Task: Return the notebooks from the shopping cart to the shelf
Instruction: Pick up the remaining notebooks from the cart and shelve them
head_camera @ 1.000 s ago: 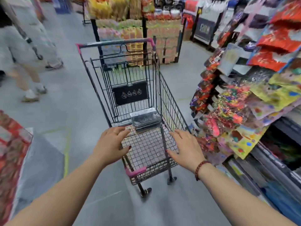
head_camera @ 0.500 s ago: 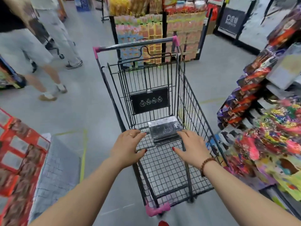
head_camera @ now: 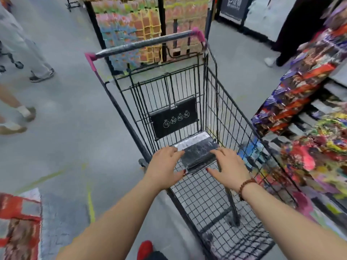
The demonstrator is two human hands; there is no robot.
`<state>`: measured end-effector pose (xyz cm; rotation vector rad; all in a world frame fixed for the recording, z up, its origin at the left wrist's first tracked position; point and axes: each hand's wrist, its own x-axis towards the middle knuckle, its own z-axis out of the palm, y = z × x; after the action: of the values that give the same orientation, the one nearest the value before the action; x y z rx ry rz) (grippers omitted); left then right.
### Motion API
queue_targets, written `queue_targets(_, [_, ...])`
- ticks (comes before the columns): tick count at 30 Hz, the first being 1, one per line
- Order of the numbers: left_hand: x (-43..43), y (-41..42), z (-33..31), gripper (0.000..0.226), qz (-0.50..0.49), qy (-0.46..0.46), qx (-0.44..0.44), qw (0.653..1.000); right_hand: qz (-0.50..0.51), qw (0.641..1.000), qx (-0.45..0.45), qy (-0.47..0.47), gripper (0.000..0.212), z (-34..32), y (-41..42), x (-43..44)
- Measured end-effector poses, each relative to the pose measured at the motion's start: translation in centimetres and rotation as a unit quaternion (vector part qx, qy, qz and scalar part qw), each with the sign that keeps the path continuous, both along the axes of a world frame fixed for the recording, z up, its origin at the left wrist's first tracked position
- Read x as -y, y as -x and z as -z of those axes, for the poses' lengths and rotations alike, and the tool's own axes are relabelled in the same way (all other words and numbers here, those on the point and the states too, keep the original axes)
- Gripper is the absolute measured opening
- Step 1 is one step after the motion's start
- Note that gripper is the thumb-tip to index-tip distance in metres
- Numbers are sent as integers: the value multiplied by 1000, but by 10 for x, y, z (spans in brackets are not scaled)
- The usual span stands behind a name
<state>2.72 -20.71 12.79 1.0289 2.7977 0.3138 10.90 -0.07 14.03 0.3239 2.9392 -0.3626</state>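
No notebooks look shelved yet: my left hand and right hand, fingers spread, flank the notebooks inside the shopping cart.

Left hand, right hand flank wrapped notebooks in shopping cart — fingers spread, contact unclear.

One shopping cart. One wrapped stack of notebooks, count within unreadable. Two grips: left grip, right grip. One bead bracelet.
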Motion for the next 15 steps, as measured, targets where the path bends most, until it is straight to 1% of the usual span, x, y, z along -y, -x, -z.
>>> queue_targets(3, [18, 26, 0, 66, 48, 5, -22, 999, 51, 999, 6, 0, 66, 2, 12, 27])
queue_targets(6, [33, 46, -3, 63, 75, -1, -29, 997, 84, 996, 3, -12, 65, 2, 16, 49])
queue_targets(10, [37, 72, -2, 63, 83, -11, -20, 996, 108, 994, 12, -16, 64, -1, 21, 64])
queue_targets(12, [32, 81, 1, 63, 82, -21, -2, 996, 118, 993, 17, -17, 63, 1, 26, 65])
queue_targets(15, [18, 95, 7, 64, 98, -11, 13, 995, 147, 989, 19, 3, 63, 9, 37, 60])
